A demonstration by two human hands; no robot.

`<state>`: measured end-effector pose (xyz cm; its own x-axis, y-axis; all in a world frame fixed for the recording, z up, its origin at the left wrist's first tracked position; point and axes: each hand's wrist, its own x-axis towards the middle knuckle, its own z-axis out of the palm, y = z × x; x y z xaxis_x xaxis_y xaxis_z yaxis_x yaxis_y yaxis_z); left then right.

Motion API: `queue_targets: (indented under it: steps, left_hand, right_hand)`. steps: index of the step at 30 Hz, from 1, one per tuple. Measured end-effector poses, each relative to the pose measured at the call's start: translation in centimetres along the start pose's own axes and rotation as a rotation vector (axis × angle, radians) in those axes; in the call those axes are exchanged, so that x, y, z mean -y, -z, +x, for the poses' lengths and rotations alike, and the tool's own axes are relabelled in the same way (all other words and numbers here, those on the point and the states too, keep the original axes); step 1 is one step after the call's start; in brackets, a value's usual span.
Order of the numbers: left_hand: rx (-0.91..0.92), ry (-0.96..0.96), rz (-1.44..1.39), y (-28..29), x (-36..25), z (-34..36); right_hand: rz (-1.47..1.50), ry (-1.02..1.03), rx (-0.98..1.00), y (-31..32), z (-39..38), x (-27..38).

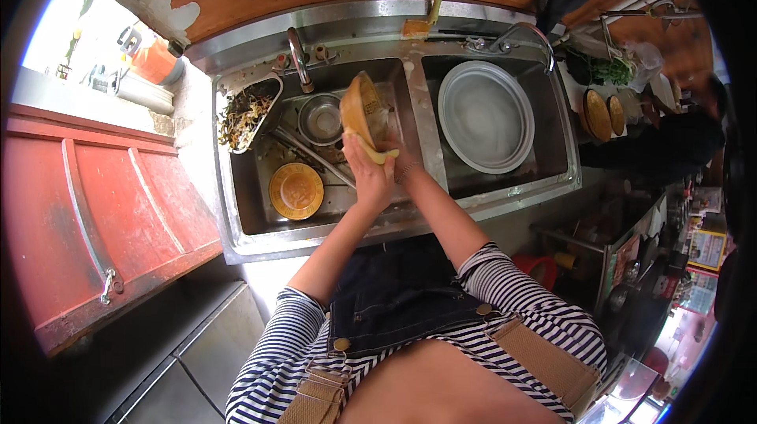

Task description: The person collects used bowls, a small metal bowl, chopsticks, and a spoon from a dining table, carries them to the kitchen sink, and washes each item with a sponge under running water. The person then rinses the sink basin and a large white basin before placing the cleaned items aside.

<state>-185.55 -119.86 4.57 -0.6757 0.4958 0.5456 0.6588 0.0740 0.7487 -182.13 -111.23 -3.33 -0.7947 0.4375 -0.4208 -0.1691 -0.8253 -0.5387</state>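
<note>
Leaning in both hands [371, 173]: yellow bowl [357, 105]

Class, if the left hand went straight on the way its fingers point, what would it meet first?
Probably the tilted yellow bowl just ahead of the left hand, which holds a yellow cloth; depth is hard to judge here.

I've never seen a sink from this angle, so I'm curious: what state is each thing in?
Yellow bowl: tilted on its side, held up
Yellow cloth: bunched in the left hand
Right hand: partly hidden, grip unclear
Yellow dish: right way up, lying flat
Small metal bowl: upright
Scrap container: filled with scraps
Large round pan: upright, apparently holding cloudy water
Left tap: no stream visible
Right tap: no stream visible
</note>
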Motion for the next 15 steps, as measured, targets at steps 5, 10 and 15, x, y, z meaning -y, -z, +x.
queue_targets:
  steps: [5, 10, 15]
  left_hand:
    - [0.283, 0.484, -0.420, 0.4, 6.4, 9.0]
    - [0.199, 1.656, -1.256, -3.4, 10.3, 2.9]
    - [0.230, 1.266, -1.361, -3.4, 6.5, -3.0]
  right_hand:
    - [-0.192, -0.206, 0.059, 0.2, -2.8, 3.8]
    - [0.054, -0.038, -0.138, -1.4, -3.0, 1.6]
    - [-0.018, 0.144, -0.269, -0.7, -1.5, 0.9]
